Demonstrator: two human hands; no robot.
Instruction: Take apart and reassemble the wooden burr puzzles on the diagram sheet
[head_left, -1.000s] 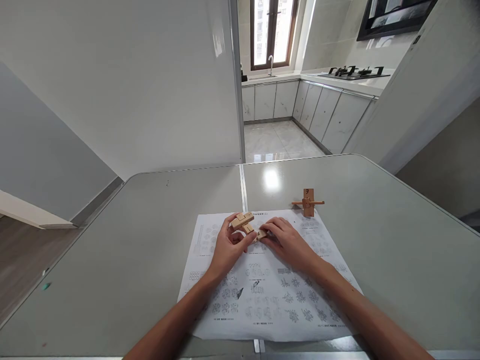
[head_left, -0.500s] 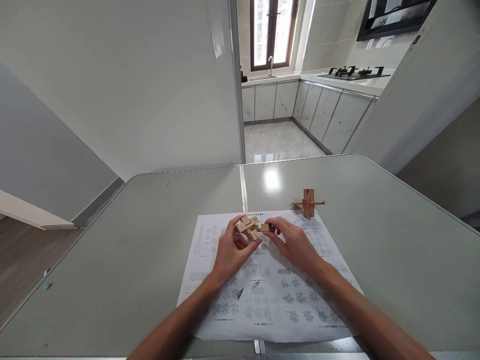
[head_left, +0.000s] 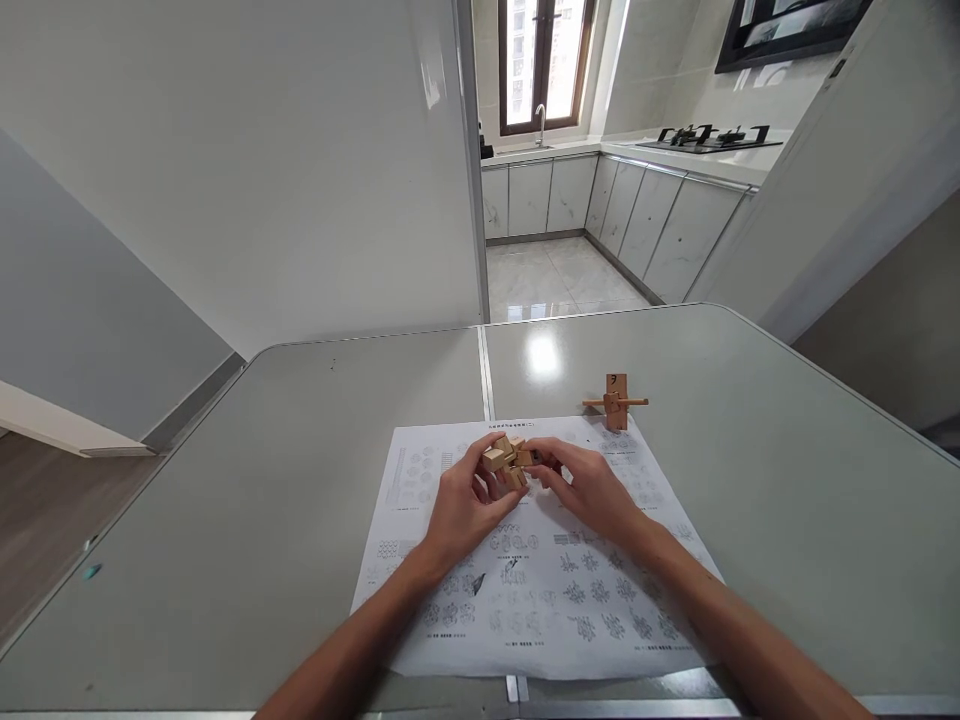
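Observation:
A wooden burr puzzle point(head_left: 508, 460) of interlocking light wood pieces is held up over the printed sheet point(head_left: 525, 620). My left hand point(head_left: 469, 495) is closed round its left and lower side, with the thumb along the near edge. On the right, my right hand point(head_left: 577, 478) pinches a notched block point(head_left: 527, 458) that sits against the puzzle's right side. Whether that block is fully inside the rest I cannot tell, as my fingers cover part of it. The sheet carries rows of small assembly drawings.
Beyond the sheet's upper right edge stands a brown wooden piece with a crossing stick point(head_left: 616, 402). The grey table point(head_left: 225, 520) has a metal seam point(head_left: 486, 375) down its middle. A small green bit point(head_left: 92, 571) lies near the left edge.
The puzzle has been turned in my left hand, so other faces show. The block in my right hand has come closer in against the rest of the puzzle.

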